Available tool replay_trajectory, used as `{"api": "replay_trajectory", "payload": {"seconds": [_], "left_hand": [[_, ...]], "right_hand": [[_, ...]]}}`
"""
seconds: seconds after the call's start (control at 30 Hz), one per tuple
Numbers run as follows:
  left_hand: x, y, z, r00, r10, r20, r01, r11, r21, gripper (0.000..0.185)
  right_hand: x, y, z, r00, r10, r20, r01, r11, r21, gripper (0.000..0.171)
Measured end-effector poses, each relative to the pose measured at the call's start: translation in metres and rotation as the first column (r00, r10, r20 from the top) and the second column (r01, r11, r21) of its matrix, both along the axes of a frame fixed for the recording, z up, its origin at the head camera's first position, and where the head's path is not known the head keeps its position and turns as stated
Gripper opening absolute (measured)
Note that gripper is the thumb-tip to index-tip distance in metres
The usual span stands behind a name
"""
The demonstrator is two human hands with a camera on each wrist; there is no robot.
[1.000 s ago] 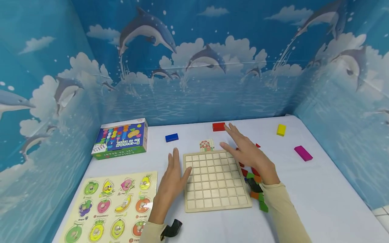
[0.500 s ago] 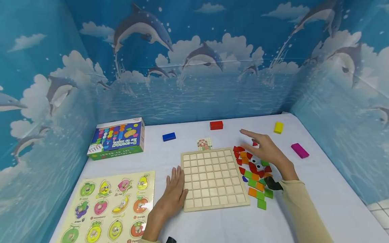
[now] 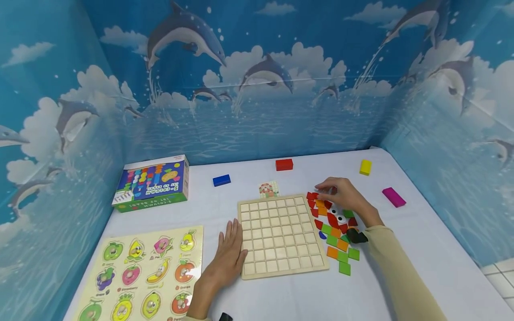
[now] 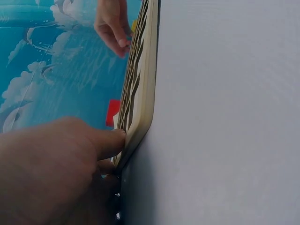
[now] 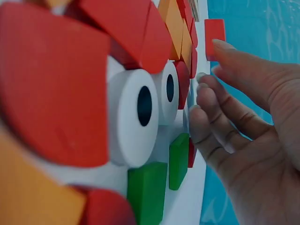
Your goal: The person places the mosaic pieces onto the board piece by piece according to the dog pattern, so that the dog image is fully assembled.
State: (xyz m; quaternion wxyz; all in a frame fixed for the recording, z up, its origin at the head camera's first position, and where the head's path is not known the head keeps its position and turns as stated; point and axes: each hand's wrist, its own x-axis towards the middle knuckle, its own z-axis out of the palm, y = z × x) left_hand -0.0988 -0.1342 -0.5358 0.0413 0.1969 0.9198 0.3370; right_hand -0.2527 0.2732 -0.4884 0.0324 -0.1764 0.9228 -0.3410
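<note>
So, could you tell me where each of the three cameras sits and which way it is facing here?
Head: worn on the head, looking forward and down at the wooden grid board; both hands and sleeves show.
Left wrist: low beside the left hand, looking along the board's edge; fingertips touch it.
Right wrist: by the right hand, facing the coloured pieces close up; curled fingers show.
Shared: head and left wrist both show the board, right hand and red block.

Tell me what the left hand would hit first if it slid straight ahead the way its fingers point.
Probably nothing soon: the left hand lies along the pale wooden grid board, and the small blue rectangular block sits far ahead, roughly in line, though depth is uncertain.
</note>
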Motion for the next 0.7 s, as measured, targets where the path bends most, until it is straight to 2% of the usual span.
{"api": "replay_trajectory", "payload": {"seconds": [0.13,0.23,0.4,0.57,0.7], "left_hand": [[0.003,0.000,0.013,1.000,-0.027,0.015,0.026,0.999,0.034,0.070],[0.003,0.000,0.016,0.999,-0.037,0.009,0.037,0.998,0.055,0.069],[0.002,0.000,0.006,1.000,-0.014,-0.008,0.014,0.999,0.038,0.070],[-0.001,0.000,-0.006,0.999,0.025,-0.028,-0.026,0.999,-0.029,0.072],[-0.001,0.000,-0.009,0.999,0.026,-0.036,-0.028,0.999,-0.032,0.072]], "right_hand": [[-0.012,-0.002,-0.001,0.997,0.040,0.066,-0.040,0.999,0.003,0.033],[-0.019,-0.005,0.001,0.990,0.083,0.116,-0.081,0.996,-0.021,0.032],[-0.028,-0.012,0.003,0.978,0.104,0.178,-0.101,0.995,-0.024,0.027],[-0.030,-0.017,0.005,0.974,0.075,0.214,-0.071,0.997,-0.022,0.022],[-0.031,-0.019,0.005,0.970,0.043,0.238,-0.042,0.999,-0.012,0.020]]}}
